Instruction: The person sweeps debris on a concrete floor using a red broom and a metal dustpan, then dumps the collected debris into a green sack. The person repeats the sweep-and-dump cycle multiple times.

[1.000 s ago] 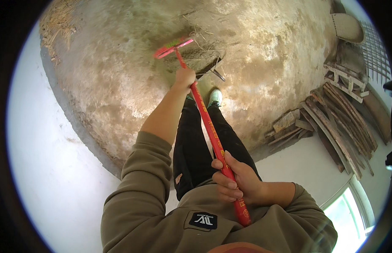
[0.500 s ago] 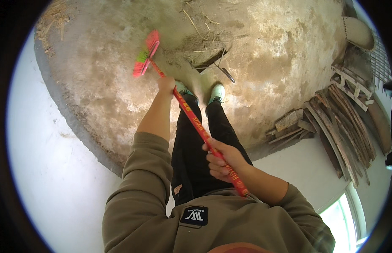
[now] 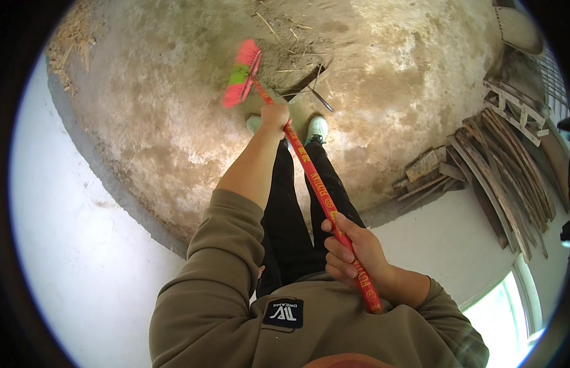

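Observation:
A broom (image 3: 319, 180) with a red handle and pink and green bristles slants across the view, from its head at the upper left to the handle's end near my waist. My left hand (image 3: 276, 116) wraps round the handle low down, close to the broom head. Higher on the handle, near its top end, my right hand (image 3: 354, 248) is closed round it, thumb lying along the shaft. The bristles (image 3: 242, 73) are over the dusty floor (image 3: 168, 122), slightly blurred. Both my shoes (image 3: 317, 129) stand behind the broom head.
Ahead of my feet lies a dark flat dustpan-like thing (image 3: 306, 83) with a thin handle. Straw bits (image 3: 266, 23) are scattered beyond it, and more straw (image 3: 73, 40) lies by the left wall. Long wooden planks (image 3: 500, 172) lean against the wall at right.
The broom head has swung to the right, toward the dark flat thing. Both hands have moved right with the handle, keeping their hold.

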The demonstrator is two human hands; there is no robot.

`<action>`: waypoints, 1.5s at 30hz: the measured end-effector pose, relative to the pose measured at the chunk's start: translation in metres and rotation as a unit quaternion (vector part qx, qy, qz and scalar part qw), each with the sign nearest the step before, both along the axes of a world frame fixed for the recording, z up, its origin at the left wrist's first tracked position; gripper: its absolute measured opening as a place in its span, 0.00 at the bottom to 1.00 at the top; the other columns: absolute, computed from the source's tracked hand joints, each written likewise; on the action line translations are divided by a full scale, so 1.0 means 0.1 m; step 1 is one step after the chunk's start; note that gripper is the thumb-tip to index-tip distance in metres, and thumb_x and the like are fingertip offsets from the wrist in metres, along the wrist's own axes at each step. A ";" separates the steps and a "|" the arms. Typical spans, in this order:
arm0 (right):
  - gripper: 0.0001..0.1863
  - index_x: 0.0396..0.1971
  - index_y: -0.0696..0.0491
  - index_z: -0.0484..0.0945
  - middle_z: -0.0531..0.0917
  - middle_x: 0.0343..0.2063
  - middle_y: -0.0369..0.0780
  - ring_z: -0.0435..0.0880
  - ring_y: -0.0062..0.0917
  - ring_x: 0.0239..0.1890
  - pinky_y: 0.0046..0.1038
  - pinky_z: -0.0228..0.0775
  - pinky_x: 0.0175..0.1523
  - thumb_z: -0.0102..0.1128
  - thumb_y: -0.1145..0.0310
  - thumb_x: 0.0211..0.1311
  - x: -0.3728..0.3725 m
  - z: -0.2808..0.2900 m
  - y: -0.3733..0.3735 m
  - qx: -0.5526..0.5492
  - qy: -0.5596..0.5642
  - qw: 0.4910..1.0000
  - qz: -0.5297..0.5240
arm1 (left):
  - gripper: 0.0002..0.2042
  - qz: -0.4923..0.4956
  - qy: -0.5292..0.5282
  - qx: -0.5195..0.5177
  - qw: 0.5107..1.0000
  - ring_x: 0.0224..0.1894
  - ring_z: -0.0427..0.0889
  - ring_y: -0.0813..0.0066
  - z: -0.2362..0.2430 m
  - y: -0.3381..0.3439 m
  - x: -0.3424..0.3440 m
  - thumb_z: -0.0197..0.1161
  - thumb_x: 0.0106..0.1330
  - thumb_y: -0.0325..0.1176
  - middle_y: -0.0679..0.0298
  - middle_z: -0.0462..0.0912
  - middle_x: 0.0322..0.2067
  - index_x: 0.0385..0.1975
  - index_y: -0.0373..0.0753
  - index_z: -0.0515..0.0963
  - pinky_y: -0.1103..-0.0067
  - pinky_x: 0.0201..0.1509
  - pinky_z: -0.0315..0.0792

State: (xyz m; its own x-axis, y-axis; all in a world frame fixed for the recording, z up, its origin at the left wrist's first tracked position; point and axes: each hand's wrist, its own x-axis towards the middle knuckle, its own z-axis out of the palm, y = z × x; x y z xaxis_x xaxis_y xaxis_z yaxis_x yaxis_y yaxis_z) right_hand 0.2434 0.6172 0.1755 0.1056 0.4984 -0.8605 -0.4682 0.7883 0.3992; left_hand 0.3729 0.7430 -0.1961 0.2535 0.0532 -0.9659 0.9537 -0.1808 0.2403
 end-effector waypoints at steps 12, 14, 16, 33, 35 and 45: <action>0.18 0.41 0.45 0.66 0.65 0.09 0.32 0.62 0.22 0.06 0.24 0.55 0.16 0.35 0.46 0.79 -0.25 0.49 0.21 -0.008 -0.033 0.999 0.007 | 0.06 -0.279 -0.115 0.029 0.953 0.22 0.86 0.59 0.09 -0.15 -0.20 0.55 0.59 0.23 0.49 0.82 0.21 0.25 0.28 0.77 0.65 0.22 0.74; 0.19 0.41 0.46 0.67 0.68 0.10 0.33 0.65 0.23 0.07 0.25 0.57 0.17 0.35 0.46 0.79 -0.24 0.67 0.28 -0.014 -0.058 0.998 0.033 | 0.06 -0.291 -0.114 0.034 0.949 0.23 0.86 0.60 0.16 -0.11 -0.22 0.55 0.59 0.23 0.49 0.82 0.21 0.26 0.27 0.78 0.66 0.23 0.75; 0.21 0.41 0.47 0.69 0.71 0.12 0.34 0.68 0.24 0.09 0.24 0.60 0.18 0.34 0.46 0.79 -0.22 0.81 0.33 -0.040 -0.065 0.990 0.115 | 0.06 -0.215 -0.106 0.020 0.971 0.22 0.85 0.61 0.28 -0.03 -0.17 0.56 0.59 0.24 0.51 0.81 0.20 0.26 0.27 0.78 0.67 0.23 0.75; 0.36 0.60 0.56 0.69 0.83 0.47 0.53 0.83 0.44 0.50 0.38 0.74 0.58 0.71 0.56 0.55 1.08 -2.43 -0.28 -0.616 -0.297 0.498 0.534 | 0.03 0.243 -0.058 -0.110 0.962 0.20 0.70 0.78 1.91 2.84 0.50 0.56 0.64 0.25 0.65 0.71 0.22 0.30 0.36 0.69 0.78 0.22 0.70; 0.31 0.55 0.56 0.73 0.84 0.44 0.51 0.84 0.44 0.49 0.38 0.75 0.56 0.69 0.55 0.56 1.21 -2.68 -0.33 -0.590 -0.290 0.479 0.582 | 0.05 0.219 -0.060 -0.079 0.971 0.19 0.70 0.78 2.02 3.20 0.25 0.55 0.67 0.29 0.65 0.72 0.21 0.30 0.36 0.71 0.78 0.21 0.70; 0.27 0.23 0.65 0.81 0.82 0.22 0.54 0.82 0.42 0.26 0.44 0.69 0.36 0.60 0.51 0.63 0.99 -2.89 -0.27 -0.586 -0.249 0.514 0.575 | 0.02 0.135 -0.009 0.077 0.988 0.15 0.69 0.78 2.45 3.46 -2.08 0.49 0.68 0.27 0.68 0.68 0.19 0.37 0.41 0.68 0.77 0.15 0.63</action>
State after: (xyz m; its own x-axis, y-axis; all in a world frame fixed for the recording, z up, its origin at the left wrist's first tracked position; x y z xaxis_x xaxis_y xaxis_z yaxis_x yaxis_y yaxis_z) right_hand 0.3424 0.5907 -0.1139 0.6739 -0.3512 -0.6500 -0.7070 -0.5619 -0.4294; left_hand 0.1653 1.0889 0.0490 0.2274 0.2680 -0.9362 0.9679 0.0432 0.2475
